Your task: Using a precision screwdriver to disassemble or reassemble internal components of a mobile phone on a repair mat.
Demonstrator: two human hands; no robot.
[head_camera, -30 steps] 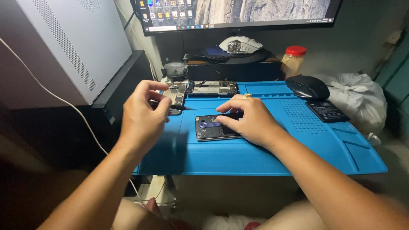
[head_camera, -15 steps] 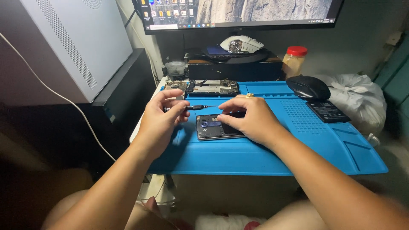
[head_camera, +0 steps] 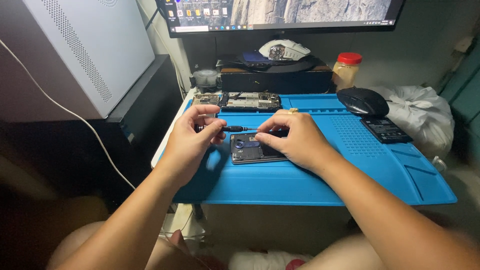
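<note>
While the left hand [head_camera: 192,137] pinches a small screwdriver [head_camera: 231,129] held level, the right hand [head_camera: 295,140] presses curled fingers on an opened phone [head_camera: 250,149] lying on the blue mat [head_camera: 320,175]; the screwdriver tip is hard to make out.

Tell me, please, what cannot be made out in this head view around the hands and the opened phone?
- Opened phone: its right part is hidden under the right hand.
- Screwdriver: the tip is too small to tell apart; the left hand covers the handle's end.
- Monitor: top cut off by the frame edge.
- Circuit board: its parts are too small to make out.
</note>
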